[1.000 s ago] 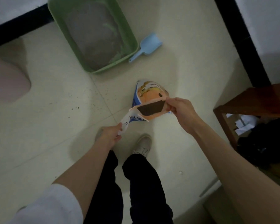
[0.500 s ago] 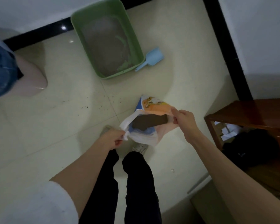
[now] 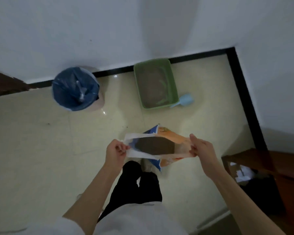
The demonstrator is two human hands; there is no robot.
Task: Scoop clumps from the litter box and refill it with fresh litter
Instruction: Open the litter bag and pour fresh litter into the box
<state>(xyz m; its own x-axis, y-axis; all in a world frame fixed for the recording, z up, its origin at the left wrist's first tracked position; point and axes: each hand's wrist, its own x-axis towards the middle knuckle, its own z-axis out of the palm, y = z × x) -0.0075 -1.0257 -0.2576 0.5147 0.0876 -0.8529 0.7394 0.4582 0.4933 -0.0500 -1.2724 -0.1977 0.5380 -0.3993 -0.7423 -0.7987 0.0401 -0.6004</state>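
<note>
litter box (image 3: 156,83), green and holding grey litter, sits on the cream tiled floor (image 3: 41,141) against the white wall, well beyond both hands, with a blue scoop (image 3: 183,100) touching its near right corner. left hand (image 3: 115,152) and right hand (image 3: 201,150) each pinch one end of the litter bag (image 3: 161,146) mouth, stretched wide between them. a bin (image 3: 75,89) with a blue liner stands beyond the left hand. a dark wooden shelf (image 3: 270,165) is cut off on the right; what it holds is too dim to tell.
</note>
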